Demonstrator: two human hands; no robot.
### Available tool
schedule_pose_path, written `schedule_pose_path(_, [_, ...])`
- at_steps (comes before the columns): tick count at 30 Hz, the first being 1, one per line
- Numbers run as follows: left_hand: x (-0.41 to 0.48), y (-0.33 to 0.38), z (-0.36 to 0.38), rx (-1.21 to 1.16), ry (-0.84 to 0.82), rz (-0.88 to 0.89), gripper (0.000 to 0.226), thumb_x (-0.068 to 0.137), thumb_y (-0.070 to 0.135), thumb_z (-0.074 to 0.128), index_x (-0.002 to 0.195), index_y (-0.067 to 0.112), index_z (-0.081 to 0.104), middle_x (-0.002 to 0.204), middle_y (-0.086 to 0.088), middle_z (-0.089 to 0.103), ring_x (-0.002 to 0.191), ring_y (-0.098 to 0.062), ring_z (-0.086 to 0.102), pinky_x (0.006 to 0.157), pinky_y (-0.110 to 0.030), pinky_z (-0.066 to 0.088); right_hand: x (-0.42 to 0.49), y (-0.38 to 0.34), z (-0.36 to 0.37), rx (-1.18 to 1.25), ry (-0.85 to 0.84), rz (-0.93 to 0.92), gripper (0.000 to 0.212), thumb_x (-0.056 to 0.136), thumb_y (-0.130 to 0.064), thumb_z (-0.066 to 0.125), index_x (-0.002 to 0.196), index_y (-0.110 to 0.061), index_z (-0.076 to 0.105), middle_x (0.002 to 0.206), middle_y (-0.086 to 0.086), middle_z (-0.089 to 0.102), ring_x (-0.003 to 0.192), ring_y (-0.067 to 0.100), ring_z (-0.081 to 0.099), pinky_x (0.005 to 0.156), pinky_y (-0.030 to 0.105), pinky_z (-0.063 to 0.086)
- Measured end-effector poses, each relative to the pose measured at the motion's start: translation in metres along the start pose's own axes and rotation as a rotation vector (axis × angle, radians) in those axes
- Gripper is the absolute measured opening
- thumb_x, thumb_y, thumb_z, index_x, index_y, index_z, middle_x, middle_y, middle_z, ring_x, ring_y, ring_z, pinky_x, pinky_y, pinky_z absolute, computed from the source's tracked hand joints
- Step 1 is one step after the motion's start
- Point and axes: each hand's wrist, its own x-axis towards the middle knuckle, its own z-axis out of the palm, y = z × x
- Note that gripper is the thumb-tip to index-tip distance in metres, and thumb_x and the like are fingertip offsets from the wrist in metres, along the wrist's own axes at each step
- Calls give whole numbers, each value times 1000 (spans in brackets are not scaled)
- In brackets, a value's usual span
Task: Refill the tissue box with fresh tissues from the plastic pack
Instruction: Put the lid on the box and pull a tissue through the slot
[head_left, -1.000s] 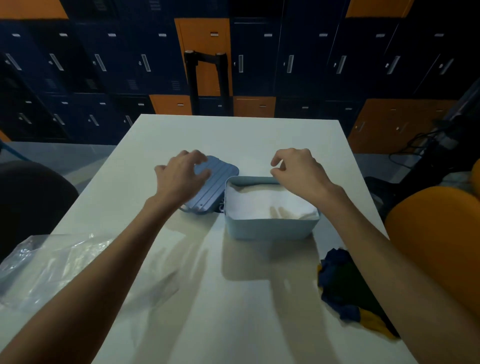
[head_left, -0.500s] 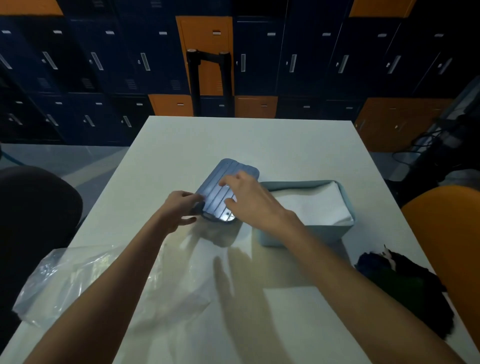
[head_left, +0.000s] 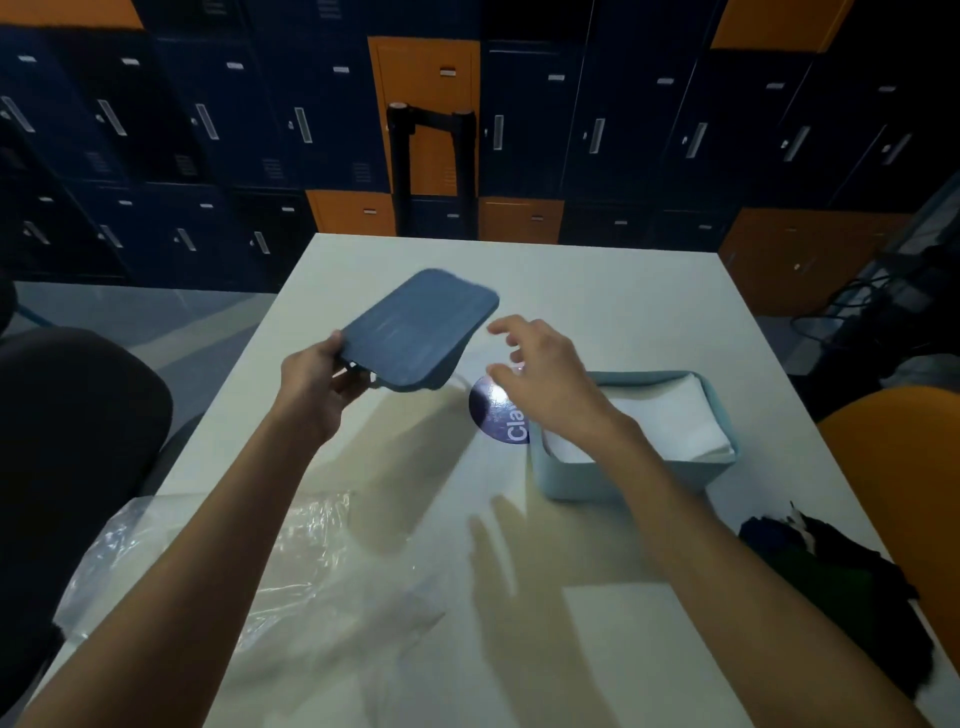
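The light blue tissue box (head_left: 623, 480) stands open on the white table (head_left: 597, 291), right of centre, filled with white tissues (head_left: 670, 421). Its dark blue ribbed lid (head_left: 415, 327) is lifted off the table and tilted, gripped at its near left edge by my left hand (head_left: 317, 379). My right hand (head_left: 540, 379) hovers just right of the lid, fingers spread, holding nothing. The clear plastic pack (head_left: 291, 561), looking empty, lies crumpled at the near left of the table, partly under my left forearm.
A round dark sticker with white lettering (head_left: 498, 410) lies on the table left of the box. A dark bundle of cloth (head_left: 815, 577) sits at the near right edge. An orange chair (head_left: 904, 467) is right, a dark chair (head_left: 67, 441) left, lockers behind.
My left hand has raised the lid off the table and tilted it. My right hand has let go of the lid and drawn back to the right. The sticker has come into sight.
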Motion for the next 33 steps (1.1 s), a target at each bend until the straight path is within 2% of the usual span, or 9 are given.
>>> schedule_pose_path(3, [-17, 7, 16, -45, -26, 13, 18, 98, 28, 49, 103, 13, 56, 103, -4, 58, 80, -19, 62, 54, -27, 54, 1, 1, -21, 201, 145, 118, 41, 95, -25, 54, 133, -19, 43, 109, 4, 56, 93, 19, 59, 79, 29, 51])
schedule_pose_path(6, [-36, 11, 37, 61, -127, 49, 24, 98, 39, 45, 96, 20, 60, 107, -4, 62, 89, -18, 61, 64, -28, 53, -1, 10, -46, 568, 289, 300, 33, 99, -30, 43, 129, -16, 45, 102, 10, 63, 88, 26, 66, 83, 40, 56])
schedule_pose_path(11, [-76, 9, 81, 370, -248, 216, 31, 100, 42, 38, 88, 21, 57, 86, -3, 59, 76, -15, 58, 58, -29, 48, -24, 35, -97, 1162, 207, 537, 47, 100, -48, 31, 117, -10, 54, 102, 16, 65, 94, 29, 66, 81, 48, 57])
schedule_pose_path(16, [-107, 1, 130, 474, -378, 291, 34, 101, 39, 39, 90, 16, 61, 83, -2, 64, 73, -13, 60, 53, -22, 51, -54, 74, -133, 1102, 165, 540, 34, 94, -45, 48, 106, -16, 63, 99, 9, 63, 94, 24, 60, 81, 41, 55])
schedule_pose_path(20, [-126, -10, 164, 415, -574, 159, 31, 96, 42, 50, 96, 13, 61, 104, -8, 67, 95, -21, 65, 83, -36, 55, -70, 114, -146, 922, 342, 658, 15, 87, -31, 63, 87, -16, 66, 85, 5, 66, 82, 22, 61, 64, 35, 50])
schedule_pose_path(22, [-135, -15, 175, 278, -625, 23, 28, 91, 35, 61, 96, 8, 60, 98, -9, 67, 92, -19, 65, 81, -31, 57, -76, 135, -144, 950, 359, 743, 18, 88, -31, 63, 89, -14, 66, 86, 7, 67, 76, 22, 62, 60, 33, 51])
schedule_pose_path(26, [-139, -35, 183, 396, -608, -2, 23, 86, 27, 69, 91, 6, 62, 98, -15, 60, 85, -22, 64, 66, -25, 59, -83, 166, -129, 971, 352, 809, 33, 89, -35, 61, 106, -7, 66, 101, 12, 69, 86, 26, 64, 61, 34, 52])
schedule_pose_path(29, [-133, -50, 178, 786, -490, 204, 33, 85, 41, 67, 95, 10, 63, 86, -8, 59, 71, -15, 56, 57, -21, 48, -79, 167, -120, 957, 303, 793, 26, 92, -33, 58, 98, -9, 64, 90, 8, 66, 76, 22, 60, 55, 30, 48])
schedule_pose_path(33, [-122, -57, 171, 861, -389, 232, 43, 85, 48, 64, 101, 9, 61, 80, -2, 56, 67, -11, 48, 57, -24, 40, -71, 163, -112, 927, 264, 763, 19, 94, -30, 56, 91, -13, 62, 89, 7, 63, 73, 18, 57, 55, 27, 46])
